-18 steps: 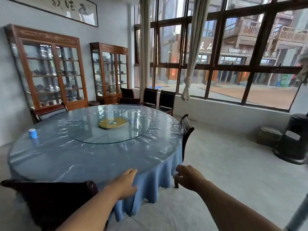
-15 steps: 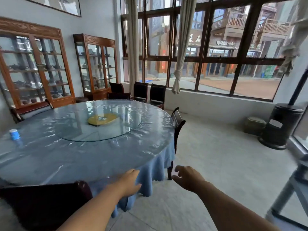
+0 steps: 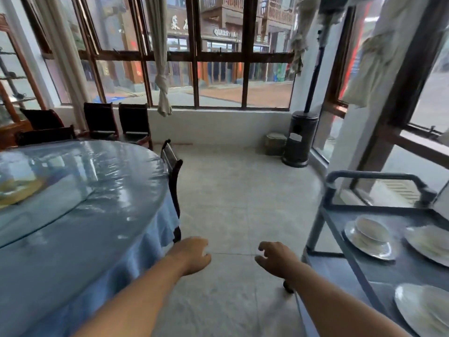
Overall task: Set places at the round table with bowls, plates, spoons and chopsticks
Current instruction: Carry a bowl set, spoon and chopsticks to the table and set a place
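We hold both hands out over the floor (image 3: 238, 195), in the gap between the table (image 3: 73, 215) and a grey cart (image 3: 374, 176). Our left hand (image 3: 192, 255) shows its back, its fingers (image 3: 204, 246) relaxed and dipping slightly, with nothing in them. Our right hand (image 3: 277, 259) has its fingers loosely curled with gaps between them, and they too hold nothing. The hands are apart and touch nothing.

Just left of the left fingers hangs the blue cloth (image 3: 155, 239) of the round table, whose top shines under clear film. Beyond those fingers a dark chair (image 3: 173, 166) stands against the table's edge.

To the right of the right fingers stands the cart, and the crockery is on its top shelf. A white bowl (image 3: 371, 231) sits on a plate (image 3: 369, 249). A second plate (image 3: 427, 242) lies farther right, and a third plate (image 3: 422, 310) lies nearer us, right of our forearm. All are well apart from the fingers. Details are blurred. Far beyond the right fingers, a dark heater (image 3: 301, 139) stands in the corner under the window.
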